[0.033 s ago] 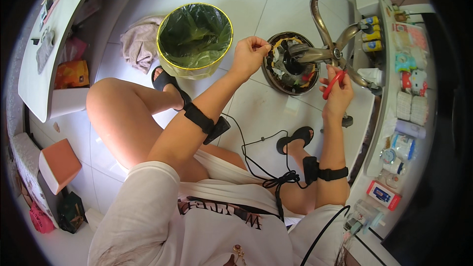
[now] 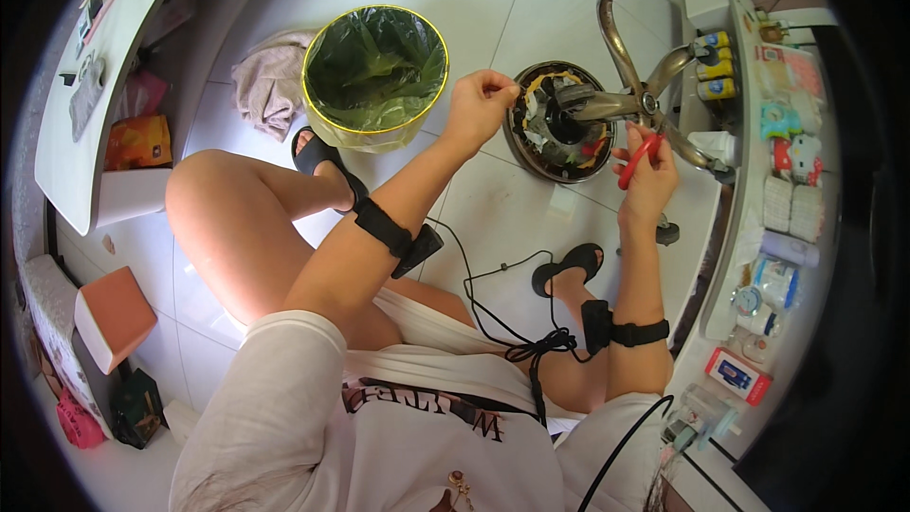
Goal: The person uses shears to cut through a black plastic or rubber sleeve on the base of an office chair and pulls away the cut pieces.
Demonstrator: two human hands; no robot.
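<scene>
Left fingers (image 2: 497, 82) drawn together at the tips, practically no gap; I can't tell if anything thin is pinched there. Right fingers (image 2: 666, 167) curled closed around a red-handled tool (image 2: 641, 161); I see the handle, business end too hard to make out. Round dark-rimmed container (image 2: 520, 147) with mixed debris (image 2: 536, 138) inside is just right of the left fingertips, left of the right fingers. Bronze metal wheeled base (image 2: 648, 100) is just beyond the right fingers, its hub nearest them. One caster (image 2: 573, 95) overlaps the container in my view, between both sets of fingers; can't confirm contact. Yellow-rimmed bin (image 2: 365, 140) with a dark green liner stands left of the left fingers, tan cloth (image 2: 267, 81) farther left, beside it. White shelf (image 2: 735, 256) runs along the right of the right fingers; yellow cans (image 2: 716, 68) sit farther out that way. Black cable (image 2: 472, 311) is bundled on the near side of both sets of fingers, between the forearms. Black strap on each forearm, well behind the fingers.
</scene>
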